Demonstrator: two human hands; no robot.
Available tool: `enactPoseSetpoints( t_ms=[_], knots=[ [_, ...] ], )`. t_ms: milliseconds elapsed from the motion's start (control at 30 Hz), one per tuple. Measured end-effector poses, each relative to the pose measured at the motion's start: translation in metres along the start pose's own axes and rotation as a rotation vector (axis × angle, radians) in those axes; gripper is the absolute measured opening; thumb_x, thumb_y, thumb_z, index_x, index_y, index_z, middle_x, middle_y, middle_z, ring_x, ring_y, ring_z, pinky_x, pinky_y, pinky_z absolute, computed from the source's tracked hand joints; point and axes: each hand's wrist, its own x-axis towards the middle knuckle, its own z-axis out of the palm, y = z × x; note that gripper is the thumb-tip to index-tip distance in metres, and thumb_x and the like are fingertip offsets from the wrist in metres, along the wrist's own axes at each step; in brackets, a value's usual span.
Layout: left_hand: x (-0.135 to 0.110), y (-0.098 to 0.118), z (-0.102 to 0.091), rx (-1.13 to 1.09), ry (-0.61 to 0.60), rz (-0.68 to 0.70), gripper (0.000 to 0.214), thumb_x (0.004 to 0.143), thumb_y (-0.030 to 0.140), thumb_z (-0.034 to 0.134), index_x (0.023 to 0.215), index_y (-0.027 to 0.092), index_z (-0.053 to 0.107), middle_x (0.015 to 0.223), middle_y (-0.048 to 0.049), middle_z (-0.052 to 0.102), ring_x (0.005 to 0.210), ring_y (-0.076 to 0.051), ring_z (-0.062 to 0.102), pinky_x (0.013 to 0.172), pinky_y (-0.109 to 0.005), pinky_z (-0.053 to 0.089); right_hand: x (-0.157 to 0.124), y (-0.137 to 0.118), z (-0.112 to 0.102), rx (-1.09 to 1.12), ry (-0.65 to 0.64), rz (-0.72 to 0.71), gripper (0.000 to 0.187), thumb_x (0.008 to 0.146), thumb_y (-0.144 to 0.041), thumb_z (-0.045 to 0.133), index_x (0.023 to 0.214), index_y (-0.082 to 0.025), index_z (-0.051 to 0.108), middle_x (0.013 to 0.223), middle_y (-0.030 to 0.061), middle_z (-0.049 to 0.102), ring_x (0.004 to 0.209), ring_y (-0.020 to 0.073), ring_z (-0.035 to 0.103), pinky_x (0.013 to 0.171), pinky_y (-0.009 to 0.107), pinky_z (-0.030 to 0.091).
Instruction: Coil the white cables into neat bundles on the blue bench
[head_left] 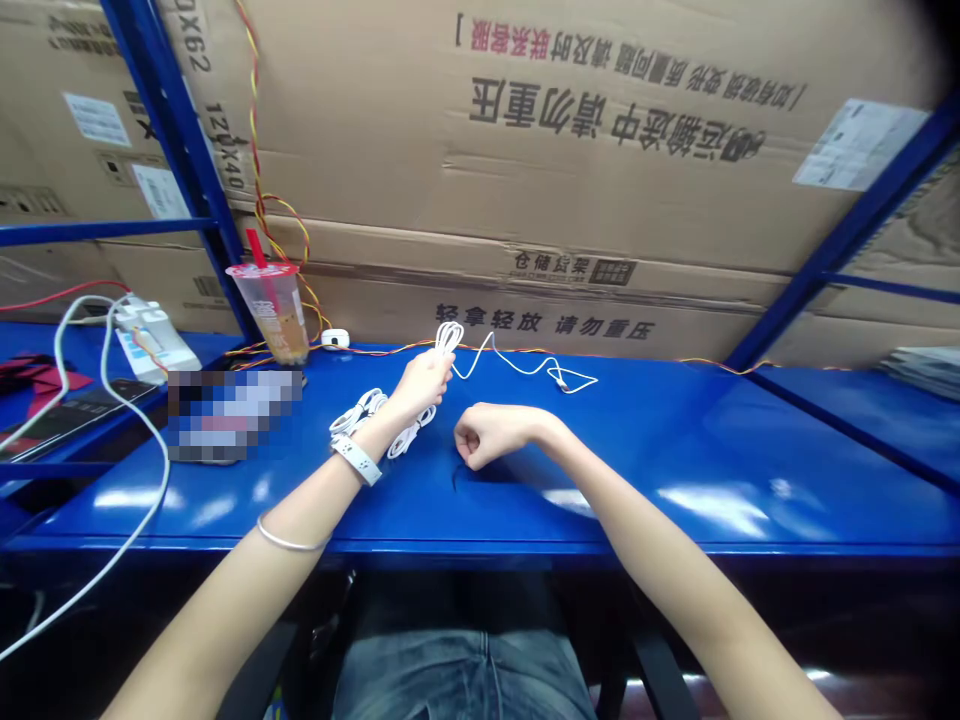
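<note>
glossy blue metal bench (675, 470), stacked cardboard boxes (600, 170) behind. one lidded drink cup (274, 310), one power strip (154, 335), two coiled cable bundles (360, 410) by the left wrist. left hand (424, 380) grasps a thin white cable (525, 367), looped above the fist, its tail trailing right along the bench. right hand (487, 435) is clenched on the bench.

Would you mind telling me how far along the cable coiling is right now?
Done: coiled white bundles lie by the left wrist. In hand: the left hand pinches a few loops of white cable. Left: its tail trails loose across the blue table; the right hand rests closed beside it.
</note>
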Motion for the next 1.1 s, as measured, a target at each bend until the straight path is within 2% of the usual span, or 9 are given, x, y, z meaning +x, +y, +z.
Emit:
enactPoseSetpoints(
  t_ms=[300, 600, 767, 900, 1000, 1067, 1100],
  knots=[
    [0.0, 0.0, 0.0, 0.039, 0.006, 0.006, 0.022, 0.09, 0.029, 0.052, 0.074, 0.018, 0.041, 0.059, 0.0069, 0.04, 0.039, -0.002, 0.029, 0.035, -0.014, 0.021, 0.001, -0.003, 0.001, -0.06, 0.013, 0.033, 0.018, 0.065, -0.025, 0.062, 0.076, -0.013, 0.07, 0.071, 0.0031, 0.068, 0.059, 0.0117, 0.055, 0.052, 0.02, 0.038],
    [0.001, -0.001, 0.0, 0.01, 0.021, 0.002, 0.023, 0.086, 0.03, 0.058, 0.074, 0.018, 0.043, 0.057, 0.0069, 0.041, 0.038, -0.002, 0.029, 0.035, -0.015, 0.02, 0.002, -0.003, 0.004, -0.081, 0.038, 0.037, 0.018, 0.064, -0.026, 0.063, 0.075, -0.013, 0.068, 0.072, 0.0034, 0.067, 0.059, 0.0121, 0.055, 0.051, 0.021, 0.038],
    [0.0, 0.0, 0.001, 0.025, 0.022, 0.0, 0.023, 0.087, 0.031, 0.056, 0.074, 0.018, 0.042, 0.058, 0.0066, 0.041, 0.038, -0.002, 0.03, 0.035, -0.015, 0.02, 0.001, -0.002, 0.001, -0.058, 0.026, 0.036, 0.014, 0.066, -0.026, 0.062, 0.073, -0.014, 0.066, 0.07, 0.0023, 0.066, 0.059, 0.0116, 0.054, 0.052, 0.021, 0.037],
    [0.001, -0.001, 0.001, 0.016, 0.019, 0.0, 0.024, 0.088, 0.03, 0.056, 0.073, 0.018, 0.042, 0.058, 0.0066, 0.041, 0.038, -0.002, 0.031, 0.035, -0.014, 0.02, -0.001, 0.009, -0.004, 0.019, 0.028, -0.014, 0.008, 0.068, -0.021, 0.059, 0.071, -0.015, 0.062, 0.065, -0.0006, 0.062, 0.056, 0.0096, 0.05, 0.053, 0.021, 0.037],
    [0.001, 0.001, 0.001, 0.011, 0.008, -0.009, 0.022, 0.09, 0.027, 0.053, 0.073, 0.018, 0.042, 0.058, 0.0064, 0.041, 0.038, -0.002, 0.03, 0.035, -0.014, 0.021, -0.004, 0.018, -0.008, 0.178, 0.058, -0.09, 0.005, 0.069, -0.019, 0.057, 0.071, -0.015, 0.059, 0.063, -0.0013, 0.06, 0.056, 0.01, 0.052, 0.055, 0.022, 0.04],
    [0.0, 0.002, 0.001, -0.006, -0.01, -0.026, 0.021, 0.091, 0.025, 0.049, 0.073, 0.018, 0.042, 0.058, 0.0066, 0.041, 0.037, -0.001, 0.029, 0.035, -0.014, 0.02, -0.006, 0.022, -0.011, 0.347, 0.15, -0.131, 0.005, 0.07, -0.019, 0.056, 0.072, -0.016, 0.057, 0.063, -0.0011, 0.06, 0.057, 0.0118, 0.056, 0.057, 0.023, 0.044],
    [-0.001, 0.003, 0.002, -0.021, -0.021, -0.041, 0.02, 0.092, 0.023, 0.048, 0.073, 0.017, 0.042, 0.057, 0.0069, 0.039, 0.037, -0.001, 0.028, 0.035, -0.014, 0.019, -0.006, 0.023, -0.012, 0.425, 0.261, -0.131, 0.005, 0.07, -0.02, 0.056, 0.073, -0.016, 0.056, 0.063, -0.0011, 0.06, 0.057, 0.0125, 0.058, 0.056, 0.024, 0.045]
  ],
)
